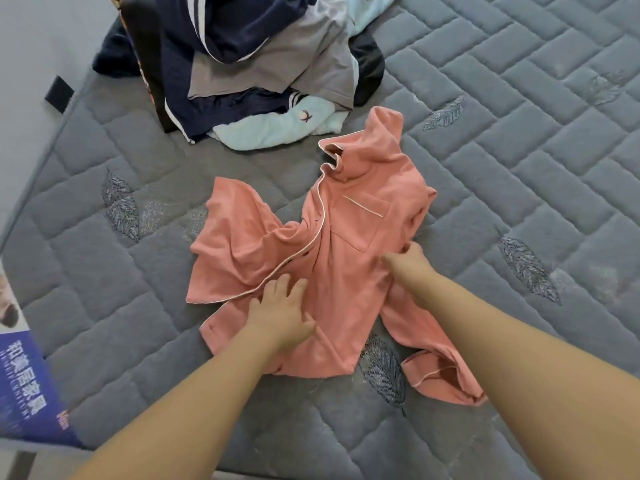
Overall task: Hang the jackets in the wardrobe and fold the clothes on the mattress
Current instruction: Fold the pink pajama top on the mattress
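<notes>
A salmon-pink button shirt (349,216) with pale piping and a chest pocket lies spread and rumpled on the grey quilted mattress (519,174), collar pointing away from me. My left hand (282,311) rests flat on the shirt's lower front, fingers spread. Further right, my right hand (410,261) lies on the shirt below the pocket, its fingers on the cloth near the armhole; whether they pinch it I cannot tell. One sleeve (440,372) trails toward me under my right forearm.
A heap of unfolded clothes (249,64), navy, grey, black and pale blue, sits at the far side of the mattress. The mattress edge runs along the left, with a blue printed label (24,386) at the near-left corner and a grey wall (41,46) beyond.
</notes>
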The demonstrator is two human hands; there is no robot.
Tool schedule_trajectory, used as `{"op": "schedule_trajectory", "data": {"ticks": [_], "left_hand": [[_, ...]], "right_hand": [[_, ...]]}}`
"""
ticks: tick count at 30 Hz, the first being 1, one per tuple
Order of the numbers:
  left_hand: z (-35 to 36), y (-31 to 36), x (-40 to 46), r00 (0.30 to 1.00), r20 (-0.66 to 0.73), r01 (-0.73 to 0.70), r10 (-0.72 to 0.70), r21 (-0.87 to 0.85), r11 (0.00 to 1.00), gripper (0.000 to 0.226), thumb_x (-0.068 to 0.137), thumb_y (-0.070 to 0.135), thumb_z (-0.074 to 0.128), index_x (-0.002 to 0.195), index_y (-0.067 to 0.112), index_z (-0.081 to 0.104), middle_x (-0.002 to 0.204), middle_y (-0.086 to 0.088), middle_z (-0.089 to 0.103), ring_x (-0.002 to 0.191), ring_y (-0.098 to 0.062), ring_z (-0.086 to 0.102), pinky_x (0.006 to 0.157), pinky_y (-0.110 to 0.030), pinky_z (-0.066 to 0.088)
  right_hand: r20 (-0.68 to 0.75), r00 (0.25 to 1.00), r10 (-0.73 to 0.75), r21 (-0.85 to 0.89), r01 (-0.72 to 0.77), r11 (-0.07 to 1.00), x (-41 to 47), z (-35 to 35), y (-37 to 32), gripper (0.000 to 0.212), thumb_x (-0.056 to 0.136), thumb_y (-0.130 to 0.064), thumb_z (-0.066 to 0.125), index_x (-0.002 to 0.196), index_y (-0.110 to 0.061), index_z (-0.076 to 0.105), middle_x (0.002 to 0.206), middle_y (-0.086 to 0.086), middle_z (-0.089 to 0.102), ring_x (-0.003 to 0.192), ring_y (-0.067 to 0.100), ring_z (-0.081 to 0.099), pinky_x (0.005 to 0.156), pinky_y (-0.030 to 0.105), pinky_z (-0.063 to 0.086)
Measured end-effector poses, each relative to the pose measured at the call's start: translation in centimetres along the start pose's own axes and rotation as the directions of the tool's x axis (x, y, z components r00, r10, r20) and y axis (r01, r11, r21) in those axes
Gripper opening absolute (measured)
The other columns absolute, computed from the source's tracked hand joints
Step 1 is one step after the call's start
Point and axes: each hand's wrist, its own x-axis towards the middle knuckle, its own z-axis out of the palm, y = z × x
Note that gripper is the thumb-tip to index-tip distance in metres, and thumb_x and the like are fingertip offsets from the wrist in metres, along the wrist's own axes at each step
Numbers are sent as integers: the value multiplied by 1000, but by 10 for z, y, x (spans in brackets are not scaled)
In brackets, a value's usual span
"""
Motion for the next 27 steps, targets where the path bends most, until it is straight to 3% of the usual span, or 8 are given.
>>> {"op": "schedule_trajectory", "data": {"ticks": [7, 10, 13, 16, 18, 20, 23, 27], "left_hand": [[16, -5, -7, 990, 118, -71, 78, -60, 996, 22, 95, 27, 45, 116, 20, 48, 124, -8, 54, 110, -35, 57, 95, -47, 47], [12, 18, -24, 856, 436, -356, 277, 109, 928, 38, 88, 43, 48, 113, 17, 61, 112, -9, 66, 95, -33, 61, 86, -38, 50], [1, 57, -41, 700, 663, -511, 266, 205, 835, 30, 90, 31, 46, 102, 13, 66, 103, -12, 69, 84, -34, 58, 70, -36, 45], [-46, 77, -14, 860, 359, -428, 364, 116, 896, 23, 91, 22, 45, 96, 11, 64, 98, -12, 68, 93, -36, 60, 68, -32, 42], [-77, 76, 19, 960, -13, -281, 280, -51, 958, 21, 92, 22, 44, 104, 14, 59, 110, -13, 66, 102, -33, 59, 78, -34, 44], [-92, 66, 55, 981, -185, -120, 61, -323, 939, 25, 90, 17, 43, 111, 15, 56, 114, -13, 64, 104, -35, 59, 87, -39, 49], [-74, 59, 80, 994, -79, 50, -78, -314, 948, 38, 92, 23, 43, 129, 20, 52, 130, -14, 57, 118, -38, 53, 98, -42, 45], [-18, 66, 63, 979, 69, -167, 191, -259, 951, 12, 89, 31, 50, 95, 27, 40, 99, -7, 63, 98, -33, 59, 75, -36, 40]], "right_hand": [[55, 985, 161, 259, -170, 951, -1, 20, 3, 24, 90, -12, 51, 113, -12, 56, 81, 7, 56, 63, 19, 49, 49, 22, 38], [52, 989, 139, -228, -123, 966, -20, -8, 45, 22, 95, -12, 47, 109, -5, 63, 107, 17, 65, 83, 29, 60, 55, 23, 42], [50, 957, 284, -755, -150, 639, -41, -59, 90, 41, 99, -20, 39, 133, -3, 54, 139, 18, 53, 124, 33, 53, 95, 30, 44], [73, 887, 457, -585, -333, 740, -41, -100, 93, 37, 93, -25, 47, 120, -4, 59, 114, 20, 63, 91, 37, 68, 76, 46, 58], [103, 888, 448, -306, -400, 864, -27, -113, 79, 26, 88, -24, 54, 102, -4, 60, 78, 11, 60, 57, 23, 58, 52, 31, 50], [7, 964, 267, -116, -265, 957, 0, -111, 65, 36, 86, -24, 61, 117, -7, 56, 89, 10, 62, 72, 24, 62, 63, 34, 52], [-102, 995, -18, -132, 5, 991, 33, -89, 42, 87, 79, -19, 66, 153, -12, 21, 139, 11, 51, 127, 30, 51, 105, 45, 44], [-79, 985, -154, -276, 127, 953, 52, -72, 35, 40, 70, -21, 70, 105, -21, 52, 99, 2, 63, 100, 28, 59, 71, 33, 44]]}}
